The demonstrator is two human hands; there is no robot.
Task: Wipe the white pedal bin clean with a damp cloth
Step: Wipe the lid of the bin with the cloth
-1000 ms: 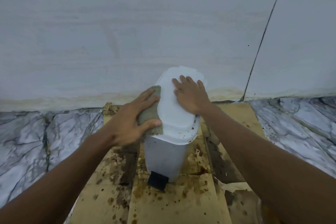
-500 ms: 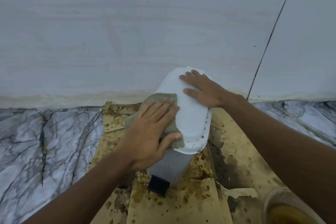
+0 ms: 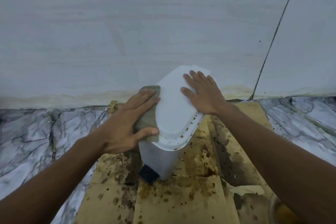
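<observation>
Roughly early to midway, by my reading. A pale wall (image 3: 127, 32) fills the upper view, and veined marble floor (image 3: 27, 132) runs along its foot. Stained cardboard sheets (image 3: 181, 205) lie on that floor. The white pedal bin (image 3: 160, 160) stands on them close to the wall, its lid (image 3: 176, 114) closed.

Your right hand (image 3: 203, 92) lies flat on the far end of the lid, fingers spread, which looks like bracing. Your left hand (image 3: 127, 123) presses the grey-green cloth (image 3: 147, 123) against the lid's left edge. Its fingers are straight over the cloth and the thumb is set on the cloth's lower corner. It is pressing, not clenching.

The black pedal (image 3: 148, 176) points toward you at the base.

- **Looks done:** the middle of the lid top reads plain white.
- **Left to do:**
  - Brown specks (image 3: 181, 135) line the lid's front rim and right edge.
  - The front wall of the body looks dull and faintly spotted.
  - I cannot tell whether the pedal or the back has been wiped.

I'd count the rim, the walls and the pedal as outstanding.
</observation>
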